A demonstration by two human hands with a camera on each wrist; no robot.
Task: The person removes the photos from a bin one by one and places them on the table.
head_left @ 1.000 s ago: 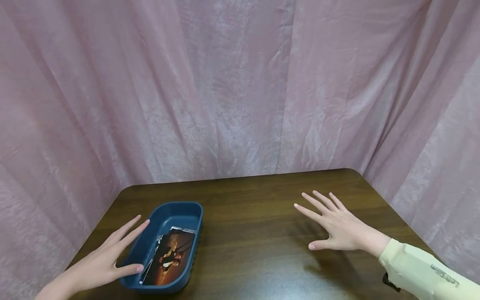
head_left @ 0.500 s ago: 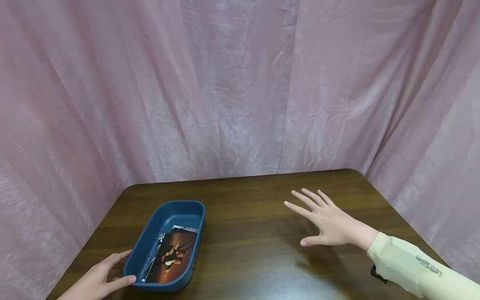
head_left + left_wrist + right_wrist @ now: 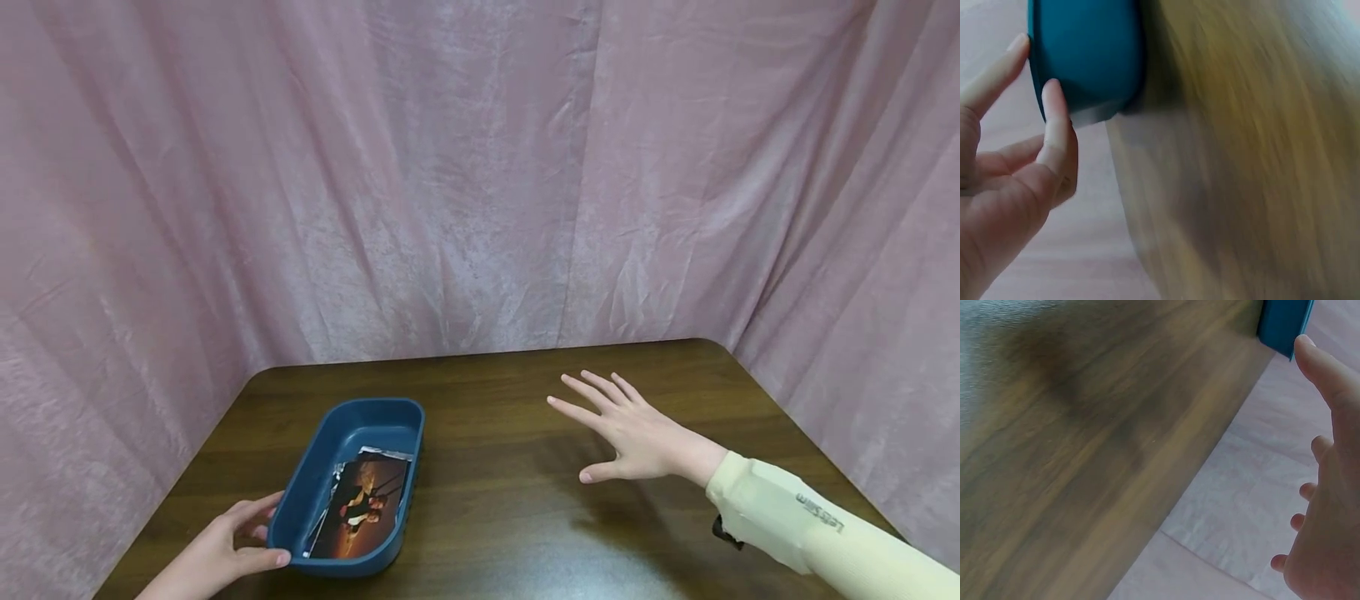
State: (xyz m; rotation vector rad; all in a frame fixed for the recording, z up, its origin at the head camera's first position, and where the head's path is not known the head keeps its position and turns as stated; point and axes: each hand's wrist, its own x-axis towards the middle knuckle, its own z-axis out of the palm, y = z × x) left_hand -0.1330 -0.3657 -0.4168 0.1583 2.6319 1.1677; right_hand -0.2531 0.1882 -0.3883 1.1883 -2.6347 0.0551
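By the worktop's left edge, the left hand holds the blue tray between thumb and fingers, probably steadying it; the spread right hand holds nothing.

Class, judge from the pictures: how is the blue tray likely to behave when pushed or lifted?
The blue tray looks fairly stiff: it shows no bend where the left hand touches it. Low and wide, it probably won't roll or tip easily. The printed stack inside might slide if the tray tilts, as there is bare space beyond it.
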